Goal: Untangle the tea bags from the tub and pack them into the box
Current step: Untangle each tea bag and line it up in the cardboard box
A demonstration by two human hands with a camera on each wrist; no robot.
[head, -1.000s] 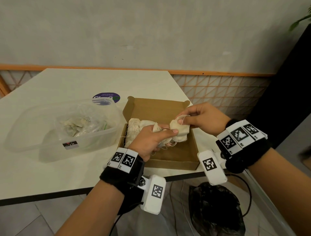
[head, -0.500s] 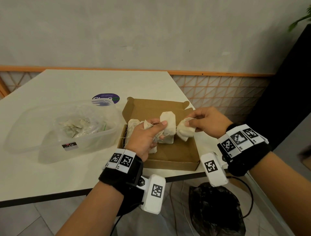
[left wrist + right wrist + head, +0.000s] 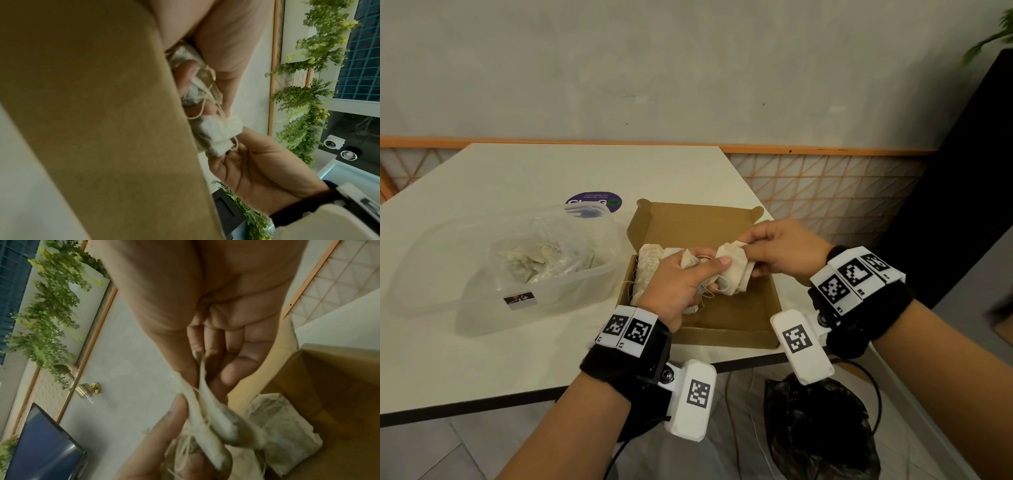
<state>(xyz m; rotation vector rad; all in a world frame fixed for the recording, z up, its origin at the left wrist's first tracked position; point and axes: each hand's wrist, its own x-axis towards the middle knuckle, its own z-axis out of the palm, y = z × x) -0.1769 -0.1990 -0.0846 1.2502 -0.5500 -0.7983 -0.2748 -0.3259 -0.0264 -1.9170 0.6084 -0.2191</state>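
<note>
An open brown cardboard box (image 3: 736, 315) sits at the table's right front corner with a row of tea bags (image 3: 649, 270) along its left side. Above the box my left hand (image 3: 685, 281) grips a tangled bunch of tea bags (image 3: 734, 270) with looping strings, thumb on top. My right hand (image 3: 774, 246) pinches the top of the same bunch (image 3: 207, 417) from the right. In the left wrist view the tea bags (image 3: 216, 129) hang between both hands beside the box wall (image 3: 102, 113). A clear plastic tub (image 3: 482, 274) on the left holds more tea bags (image 3: 534, 257).
The white table (image 3: 500, 359) ends just in front of the box and to its right. A round purple sticker (image 3: 594, 202) lies behind the tub. A black plastic bag (image 3: 822, 428) sits on the floor below the table edge. A wall stands close behind.
The two hands, pulled slightly apart half a second ago with separate bags showing, have come back together over the box. The bunch is pressed between them again.
</note>
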